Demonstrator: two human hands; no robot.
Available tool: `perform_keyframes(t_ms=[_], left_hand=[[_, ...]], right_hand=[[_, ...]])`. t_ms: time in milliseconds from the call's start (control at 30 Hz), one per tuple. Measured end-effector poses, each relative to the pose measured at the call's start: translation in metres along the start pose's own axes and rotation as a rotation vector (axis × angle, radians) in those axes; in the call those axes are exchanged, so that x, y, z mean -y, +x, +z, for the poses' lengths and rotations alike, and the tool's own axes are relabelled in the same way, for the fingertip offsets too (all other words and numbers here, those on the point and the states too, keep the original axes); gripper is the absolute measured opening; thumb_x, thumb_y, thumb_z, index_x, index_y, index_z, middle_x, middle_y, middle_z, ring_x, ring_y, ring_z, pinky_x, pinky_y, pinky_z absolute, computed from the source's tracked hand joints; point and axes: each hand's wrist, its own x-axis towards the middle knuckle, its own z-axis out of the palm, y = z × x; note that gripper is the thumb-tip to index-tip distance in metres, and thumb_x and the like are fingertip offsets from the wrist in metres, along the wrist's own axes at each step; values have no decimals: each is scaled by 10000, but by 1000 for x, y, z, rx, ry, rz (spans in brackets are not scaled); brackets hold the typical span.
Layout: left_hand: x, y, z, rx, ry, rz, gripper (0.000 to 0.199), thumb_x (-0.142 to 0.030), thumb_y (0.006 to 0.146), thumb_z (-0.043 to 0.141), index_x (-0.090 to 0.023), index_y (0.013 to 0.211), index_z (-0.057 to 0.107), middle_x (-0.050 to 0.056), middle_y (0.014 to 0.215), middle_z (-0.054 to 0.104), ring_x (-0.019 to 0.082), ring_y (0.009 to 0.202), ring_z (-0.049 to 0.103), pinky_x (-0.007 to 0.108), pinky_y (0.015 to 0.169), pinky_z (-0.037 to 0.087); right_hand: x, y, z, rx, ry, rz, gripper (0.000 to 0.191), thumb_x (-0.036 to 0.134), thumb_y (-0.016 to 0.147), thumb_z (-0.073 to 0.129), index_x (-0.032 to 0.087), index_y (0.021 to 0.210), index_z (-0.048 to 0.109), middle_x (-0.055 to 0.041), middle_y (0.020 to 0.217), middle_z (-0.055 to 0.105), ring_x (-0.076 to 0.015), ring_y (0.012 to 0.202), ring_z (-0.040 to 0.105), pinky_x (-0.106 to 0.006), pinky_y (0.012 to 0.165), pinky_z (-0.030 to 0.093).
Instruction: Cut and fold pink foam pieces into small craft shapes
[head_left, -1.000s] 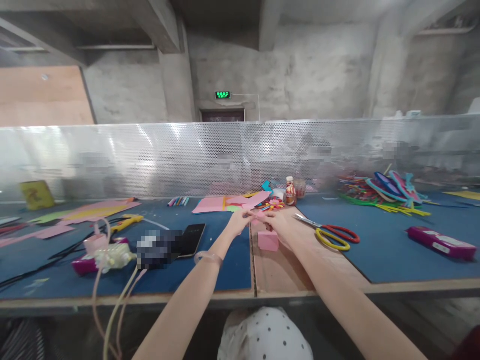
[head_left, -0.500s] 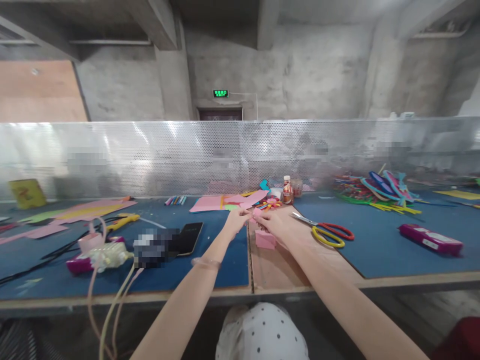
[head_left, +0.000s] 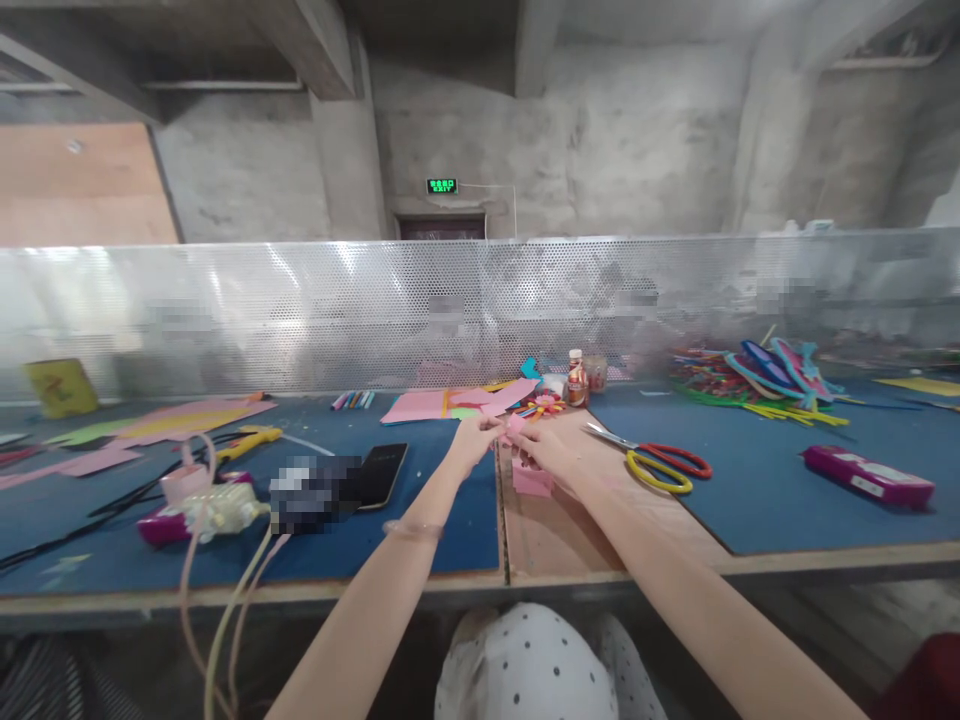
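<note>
My left hand (head_left: 474, 442) and my right hand (head_left: 546, 442) meet above the bare wooden strip of the table, fingers pinched on a small pink paper piece (head_left: 514, 428) between them. Its exact shape is partly covered by the fingers. Just below my right hand, a folded pink paper (head_left: 532, 482) stands on the wood. To the right of my right hand lie scissors (head_left: 660, 465) with one red and one yellow handle loop, blades pointing left and apart. Pink paper sheets (head_left: 420, 405) lie beyond my left hand.
A black phone (head_left: 382, 475), a purple power strip with a plug (head_left: 187, 515) and cables lie left. A small bottle (head_left: 577, 378) stands behind the hands. Right are colourful pipe cleaners (head_left: 705, 380) and a purple box (head_left: 866, 477). A perforated metal screen (head_left: 337, 310) closes off the back.
Both hands stay nearly in place, still pinching the small pink paper. The whole view has shifted very slightly.
</note>
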Motion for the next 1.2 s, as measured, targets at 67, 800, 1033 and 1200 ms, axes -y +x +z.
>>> perform_keyframes(t_ms=[67,800,1033,1200], left_hand=[[-2,-1,0,5,-18,-16,194,-302,682,585,-111,712,607,-29,480,510,51,386,374,174,393,295],[-4,-4,3,12,-1,-54,131,-246,703,572,-118,709,595,-54,421,437,56,382,377,174,402,303],[-3,-4,3,54,-17,-21,165,-280,691,586,-117,710,590,-48,456,468,48,376,380,173,398,299],[0,-3,3,58,-4,-14,196,-304,702,566,-111,737,581,-36,483,493,48,375,391,164,371,280]], right_hand=[[3,-3,1,6,-14,2,405,528,738,484,142,672,591,-1,495,521,-91,447,432,-195,424,319],[41,-24,-7,-30,-187,-7,273,356,720,537,140,564,596,3,490,522,-89,440,434,-205,443,316],[40,-23,-10,9,-114,3,294,383,695,570,140,528,572,4,457,488,-90,439,432,-202,445,324],[23,-18,-5,11,-80,-44,347,436,736,509,130,579,556,11,469,470,-83,438,407,-199,441,308]])
